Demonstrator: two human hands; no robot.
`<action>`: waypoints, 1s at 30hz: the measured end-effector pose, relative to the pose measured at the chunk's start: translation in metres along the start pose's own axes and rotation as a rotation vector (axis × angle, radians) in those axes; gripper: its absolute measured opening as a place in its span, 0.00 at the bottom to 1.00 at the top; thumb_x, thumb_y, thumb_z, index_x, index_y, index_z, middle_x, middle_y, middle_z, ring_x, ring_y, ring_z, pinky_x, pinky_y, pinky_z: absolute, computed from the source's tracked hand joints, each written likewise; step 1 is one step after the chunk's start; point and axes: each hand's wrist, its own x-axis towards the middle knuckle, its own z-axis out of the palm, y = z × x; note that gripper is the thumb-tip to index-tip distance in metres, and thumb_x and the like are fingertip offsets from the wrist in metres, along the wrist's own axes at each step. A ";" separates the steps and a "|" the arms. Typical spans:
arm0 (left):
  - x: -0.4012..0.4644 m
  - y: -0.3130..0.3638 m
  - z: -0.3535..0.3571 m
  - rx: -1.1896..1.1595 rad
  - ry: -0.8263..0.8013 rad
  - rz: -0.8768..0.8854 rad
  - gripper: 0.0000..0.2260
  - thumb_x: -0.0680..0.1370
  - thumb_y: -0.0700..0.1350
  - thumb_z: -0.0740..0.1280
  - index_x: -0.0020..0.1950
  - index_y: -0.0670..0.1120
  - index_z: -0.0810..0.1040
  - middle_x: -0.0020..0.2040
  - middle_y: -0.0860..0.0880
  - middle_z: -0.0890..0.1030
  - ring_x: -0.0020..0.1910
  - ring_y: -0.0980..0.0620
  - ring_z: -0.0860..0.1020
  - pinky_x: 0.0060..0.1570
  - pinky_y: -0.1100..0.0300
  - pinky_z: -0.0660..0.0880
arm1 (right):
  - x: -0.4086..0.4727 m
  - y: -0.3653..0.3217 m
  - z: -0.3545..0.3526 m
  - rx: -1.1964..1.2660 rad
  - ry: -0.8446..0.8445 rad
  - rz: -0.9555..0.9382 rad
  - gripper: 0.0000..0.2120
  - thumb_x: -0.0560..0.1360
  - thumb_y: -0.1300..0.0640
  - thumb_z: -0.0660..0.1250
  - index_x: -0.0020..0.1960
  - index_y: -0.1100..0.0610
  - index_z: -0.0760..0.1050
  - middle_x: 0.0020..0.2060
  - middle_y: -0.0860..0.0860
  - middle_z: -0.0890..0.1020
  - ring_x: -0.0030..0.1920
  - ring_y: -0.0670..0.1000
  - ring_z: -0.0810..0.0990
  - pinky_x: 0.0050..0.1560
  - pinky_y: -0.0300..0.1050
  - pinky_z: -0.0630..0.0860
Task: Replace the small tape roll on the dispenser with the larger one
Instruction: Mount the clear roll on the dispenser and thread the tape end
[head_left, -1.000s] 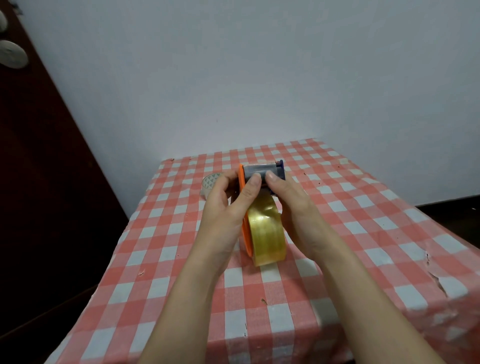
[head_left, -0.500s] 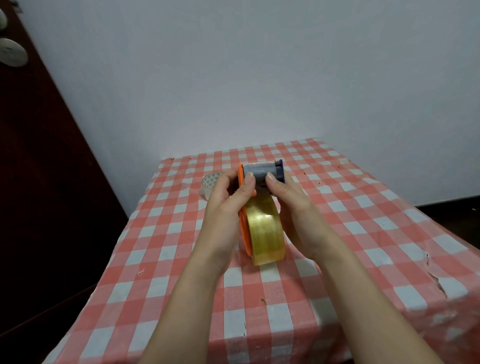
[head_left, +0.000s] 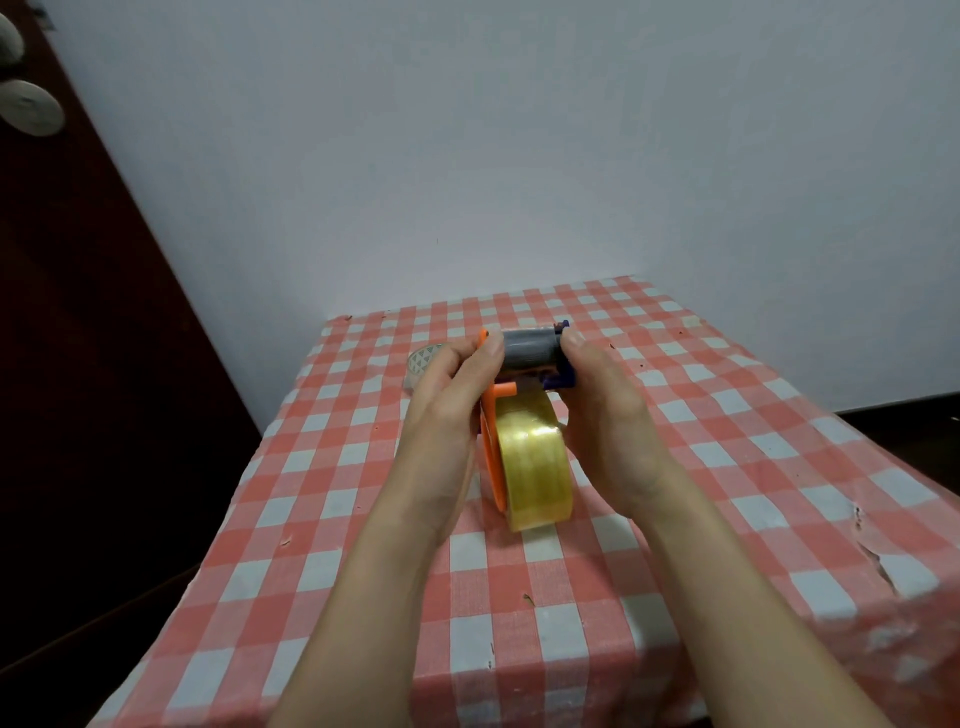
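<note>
At ten o'clock from our hands, a small tape roll (head_left: 422, 361) lies on the checked tabletop (head_left: 727, 441). Our left hand (head_left: 447, 415) grips the orange tape dispenser (head_left: 491, 441) at its gray roller (head_left: 530, 353); our right hand (head_left: 605, 415) grips the opposite side. The large yellowish tape roll (head_left: 537, 467) sits on the dispenser, toward six o'clock.

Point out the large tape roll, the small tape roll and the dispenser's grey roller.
large tape roll (head_left: 537, 462), head view, on its glossy outer band.
small tape roll (head_left: 422, 364), head view, on its visible side left of the left hand.
grey roller (head_left: 531, 352), head view, mid-barrel.
</note>
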 end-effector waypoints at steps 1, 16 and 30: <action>0.001 0.000 0.002 0.035 0.031 -0.002 0.22 0.75 0.55 0.67 0.61 0.40 0.79 0.51 0.50 0.85 0.50 0.57 0.83 0.51 0.62 0.77 | -0.001 -0.001 0.002 -0.036 -0.002 -0.009 0.26 0.74 0.39 0.58 0.62 0.55 0.78 0.57 0.51 0.82 0.56 0.45 0.80 0.57 0.44 0.73; 0.004 0.003 0.012 0.014 0.159 -0.098 0.17 0.77 0.53 0.67 0.58 0.42 0.79 0.54 0.45 0.84 0.55 0.49 0.83 0.58 0.52 0.77 | 0.002 -0.006 0.015 0.032 0.071 0.024 0.19 0.79 0.48 0.60 0.59 0.60 0.79 0.50 0.52 0.84 0.51 0.45 0.83 0.48 0.38 0.77; 0.004 0.003 0.001 -0.046 0.037 -0.091 0.16 0.80 0.49 0.62 0.59 0.38 0.79 0.45 0.50 0.84 0.41 0.61 0.83 0.39 0.69 0.77 | 0.003 -0.005 0.007 0.179 0.031 0.059 0.18 0.79 0.49 0.56 0.52 0.60 0.80 0.42 0.50 0.83 0.45 0.47 0.82 0.48 0.44 0.76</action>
